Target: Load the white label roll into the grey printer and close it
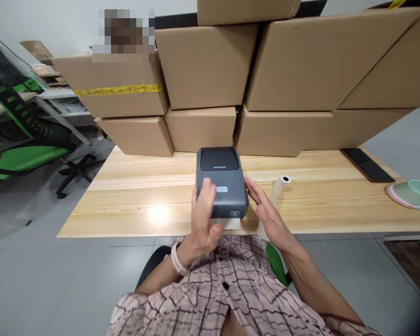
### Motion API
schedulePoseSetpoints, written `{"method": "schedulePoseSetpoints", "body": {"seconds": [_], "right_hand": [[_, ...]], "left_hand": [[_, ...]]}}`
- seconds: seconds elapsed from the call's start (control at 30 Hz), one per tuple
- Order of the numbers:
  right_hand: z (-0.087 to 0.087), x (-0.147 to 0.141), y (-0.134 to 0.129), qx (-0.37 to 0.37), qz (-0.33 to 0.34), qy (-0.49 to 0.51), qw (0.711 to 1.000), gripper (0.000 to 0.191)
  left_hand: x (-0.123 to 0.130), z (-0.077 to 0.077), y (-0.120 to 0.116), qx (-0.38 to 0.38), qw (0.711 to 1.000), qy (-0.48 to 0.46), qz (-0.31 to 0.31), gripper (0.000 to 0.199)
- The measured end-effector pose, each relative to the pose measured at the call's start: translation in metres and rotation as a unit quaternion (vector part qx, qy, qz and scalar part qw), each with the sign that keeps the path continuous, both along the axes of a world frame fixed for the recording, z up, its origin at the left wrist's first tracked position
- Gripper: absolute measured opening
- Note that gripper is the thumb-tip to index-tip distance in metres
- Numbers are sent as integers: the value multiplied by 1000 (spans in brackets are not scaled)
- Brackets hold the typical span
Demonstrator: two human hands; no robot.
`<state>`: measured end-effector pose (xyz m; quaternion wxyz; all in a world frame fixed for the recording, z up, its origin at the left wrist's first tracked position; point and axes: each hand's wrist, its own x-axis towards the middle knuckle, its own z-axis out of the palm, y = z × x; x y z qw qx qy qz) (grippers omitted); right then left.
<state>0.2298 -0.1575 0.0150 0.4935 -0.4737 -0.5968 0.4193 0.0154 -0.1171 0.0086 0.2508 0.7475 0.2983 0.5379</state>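
Observation:
A dark grey label printer [226, 203] with a light button on its lid stands on the wooden table in front of me. White paper [232, 223] sticks out of its front edge. My left hand [203, 219] is at its front left corner, open, the fingers stretched out over the lid and left side. Along the right side lies my right hand [268, 212], open, with straight fingers pointing at the casing; I cannot tell whether they press on it. A small paper roll [285, 179] rests to the right of that hand, a strip trailing from it toward the table's front edge.
Stacked cardboard boxes [206, 67] wall off the table's back. On the right lie a black phone [367, 165] and a mint green cup [415, 193] on a pink base. The wooden table [126, 200] ends just before my body. A green chair [38, 156] stands at left.

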Motion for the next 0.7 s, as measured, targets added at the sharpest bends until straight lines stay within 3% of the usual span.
{"method": "schedulePoseSetpoints", "body": {"seconds": [0.07, 0.13, 0.27, 0.43, 0.7], "right_hand": [[-4, 1, -1, -18, 9, 12, 1000, 72], [-11, -3, -4, -38, 8, 15, 999, 72], [-29, -19, -9, -53, -27, 42, 997, 74], [-37, -37, -8, -34, -64, 55, 996, 79], [-41, -41, -5, -26, -66, 50, 996, 85]], "left_hand": [[4, -1, 4, -51, 994, -91, 40, 67], [5, -9, 4, -148, 972, -160, 83, 64], [3, -33, -8, -267, 946, -162, 84, 63], [3, -44, -23, -279, 945, -134, 107, 67], [2, -52, -17, -243, 958, -129, 84, 74]]}}
